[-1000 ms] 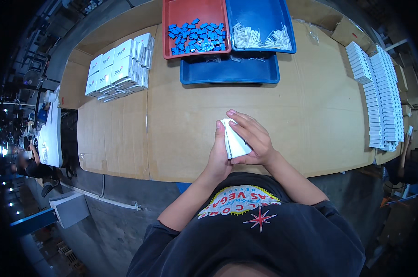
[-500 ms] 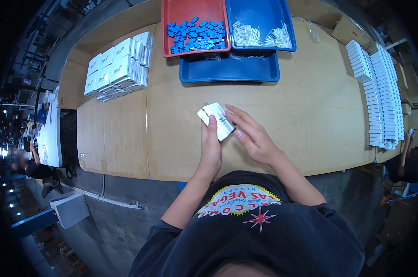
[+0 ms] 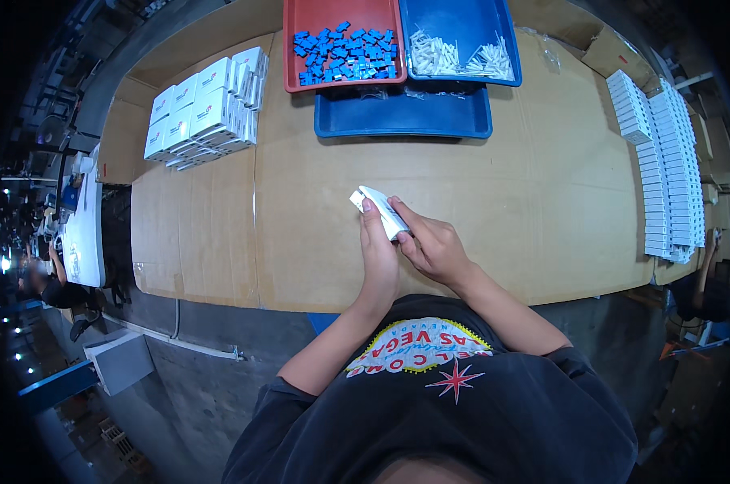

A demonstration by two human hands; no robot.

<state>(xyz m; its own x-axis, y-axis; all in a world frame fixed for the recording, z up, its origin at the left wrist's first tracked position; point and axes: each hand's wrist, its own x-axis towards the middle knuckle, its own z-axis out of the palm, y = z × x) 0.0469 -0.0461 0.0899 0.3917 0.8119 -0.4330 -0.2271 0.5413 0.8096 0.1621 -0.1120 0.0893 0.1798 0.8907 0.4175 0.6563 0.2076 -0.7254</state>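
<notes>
A small flat white box (image 3: 384, 214) is held between my two hands above the middle of the cardboard-covered table. It is tilted, and an end flap sticks out at its far left end. My left hand (image 3: 379, 260) grips its left side, thumb along the edge; the other fingers are hidden behind it. My right hand (image 3: 437, 248) closes on the right side, with fingertips along the upper edge and thumb near the lower corner. The inside of the box cannot be seen.
Stacked white boxes (image 3: 191, 113) stand at the left, and long rows of white boxes (image 3: 673, 173) at the right. At the back, a red tray (image 3: 345, 10) holds blue pieces and a blue tray (image 3: 458, 14) holds white pieces. Another blue tray (image 3: 403, 129) lies nearer.
The box has turned more edge-on. My right hand's fingers have closed in from lying loosely against the box to gripping its side, and my left hand has shifted slightly right.
</notes>
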